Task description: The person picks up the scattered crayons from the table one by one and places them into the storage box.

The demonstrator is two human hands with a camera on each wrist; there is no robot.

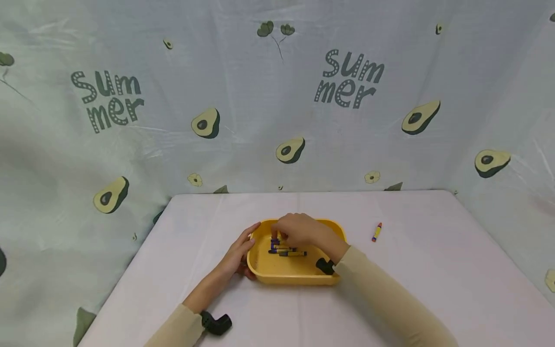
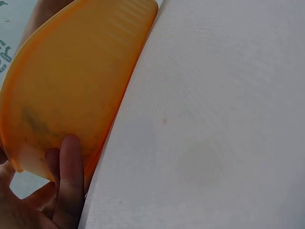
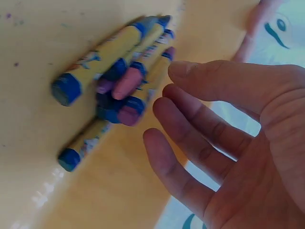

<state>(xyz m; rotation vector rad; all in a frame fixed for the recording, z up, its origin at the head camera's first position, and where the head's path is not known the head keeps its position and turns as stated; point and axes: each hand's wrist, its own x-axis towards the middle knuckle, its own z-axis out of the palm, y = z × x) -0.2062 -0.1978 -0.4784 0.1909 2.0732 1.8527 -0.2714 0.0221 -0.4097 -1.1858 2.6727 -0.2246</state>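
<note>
A yellow plastic tray (image 1: 288, 279) stands on the table, with several crayons (image 1: 293, 253) lying bunched in its middle. My left hand (image 1: 234, 255) holds the tray's left side; in the left wrist view its fingers (image 2: 71, 167) press the tray's outer wall. Over the crayons, inside the tray, is my right hand (image 1: 299, 229). Seen from the right wrist, its thumb and fingers are loosely bent and spread beside the crayon pile (image 3: 128, 81), with no crayon between them. The crayons have yellow wrappers with blue bands; pink, purple and dark ends show.
One orange-red crayon (image 1: 376, 232) lies on the white-covered table (image 1: 416, 270), right of the tray. A patterned curtain (image 1: 243, 96) rises behind the table. Black wrist devices (image 1: 217, 324) are worn on both arms, and the right one hangs over the tray's near right corner.
</note>
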